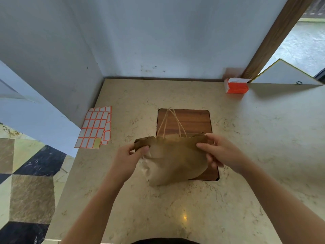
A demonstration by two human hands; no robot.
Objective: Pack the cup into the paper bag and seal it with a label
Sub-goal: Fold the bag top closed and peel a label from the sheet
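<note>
I've got both hands [133,152] [216,150] pinching the paper bag [174,159] top over the wooden board [190,120]. Fold could spring open if I release to reach the label sheets [95,126], left of board.

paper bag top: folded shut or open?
Folded shut: the paper bag's top edge is creased flat, left hand and right hand pinching its ends. No label on it.

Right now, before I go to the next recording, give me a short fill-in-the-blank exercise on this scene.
1. Both hands, the left hand and the right hand, grip the top edge of the ____.
2. The label sheets lie to the ____ of the wooden board.
3. The bag's handles point toward the ____.
4. The box near the far edge of the counter is ____ in colour.

Missing words: paper bag; left; wall; orange
</note>
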